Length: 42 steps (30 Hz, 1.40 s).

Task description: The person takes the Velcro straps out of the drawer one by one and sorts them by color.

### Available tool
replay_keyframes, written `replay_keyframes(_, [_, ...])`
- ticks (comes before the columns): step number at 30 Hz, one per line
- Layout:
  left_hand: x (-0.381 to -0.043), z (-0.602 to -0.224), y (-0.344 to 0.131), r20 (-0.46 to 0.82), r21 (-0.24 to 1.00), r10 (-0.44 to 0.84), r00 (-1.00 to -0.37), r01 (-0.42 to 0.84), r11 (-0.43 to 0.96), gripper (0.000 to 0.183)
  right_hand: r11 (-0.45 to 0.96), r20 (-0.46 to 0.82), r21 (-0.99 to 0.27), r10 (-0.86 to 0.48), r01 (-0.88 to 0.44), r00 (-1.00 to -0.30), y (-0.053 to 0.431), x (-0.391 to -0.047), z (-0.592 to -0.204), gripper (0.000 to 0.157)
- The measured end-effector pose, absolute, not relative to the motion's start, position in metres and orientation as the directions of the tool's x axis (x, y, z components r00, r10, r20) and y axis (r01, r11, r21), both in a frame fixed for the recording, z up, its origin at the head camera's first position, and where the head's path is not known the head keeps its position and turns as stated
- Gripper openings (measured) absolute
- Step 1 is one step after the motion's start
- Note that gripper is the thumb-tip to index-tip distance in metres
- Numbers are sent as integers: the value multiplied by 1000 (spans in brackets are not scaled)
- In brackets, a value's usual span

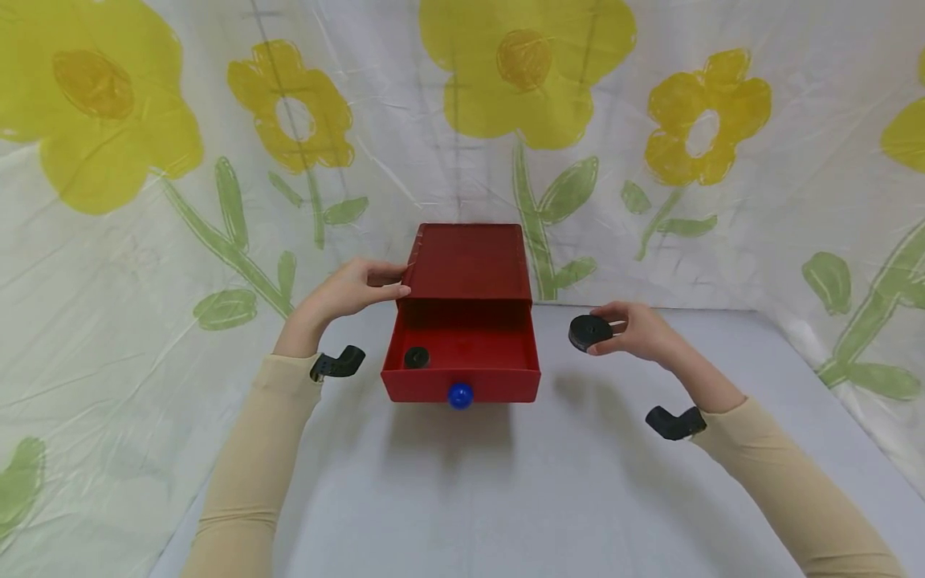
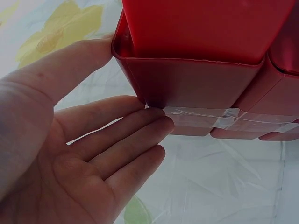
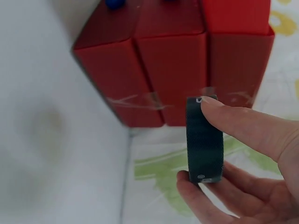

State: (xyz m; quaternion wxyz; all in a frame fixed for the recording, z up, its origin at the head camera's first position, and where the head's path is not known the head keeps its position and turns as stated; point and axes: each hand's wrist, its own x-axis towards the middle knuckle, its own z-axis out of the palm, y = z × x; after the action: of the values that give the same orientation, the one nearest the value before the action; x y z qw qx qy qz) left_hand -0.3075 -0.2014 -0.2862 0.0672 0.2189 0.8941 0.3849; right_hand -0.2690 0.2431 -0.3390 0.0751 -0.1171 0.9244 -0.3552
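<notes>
A red drawer cabinet (image 1: 470, 261) stands with its top drawer (image 1: 499, 353) pulled out, a blue knob (image 1: 460, 395) on the drawer front. My left hand (image 1: 354, 287) rests against the cabinet's left side. In the left wrist view its thumb touches the front edge, and the fairly straight fingers (image 2: 135, 154) lie along the side wall. To the right of the drawer, my right hand (image 1: 636, 331) pinches a thick black roll (image 1: 588, 331) with a small centre hole. Its rim (image 3: 204, 140) looks textured with small pale print. A smaller black disc (image 1: 416, 357) lies in the drawer's left part.
Below the open drawer are more red drawer units, joined by clear tape (image 2: 201, 116); another blue knob (image 3: 114, 3) shows there. The cabinet stands on a white tabletop (image 1: 462, 498). Behind hangs a flower-printed white sheet (image 1: 405, 104).
</notes>
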Motion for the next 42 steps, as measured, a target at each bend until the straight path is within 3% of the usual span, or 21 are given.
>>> replay_keyframes(8, [-307, -285, -200, 48, 717, 441, -896, 339, 609, 56, 698, -49, -700, -257, -150, -965, 250, -278, -360, 72])
replay_keyframes(16, [-279, -260, -188, 40, 701, 449, -893, 345, 624, 52, 708, -52, -693, -239, -137, -969, 252, -285, -378, 73])
replay_keyframes(42, [-278, -260, -188, 37, 714, 447, -894, 337, 614, 53, 706, 15, -683, -240, -186, -971, 263, -303, -443, 69])
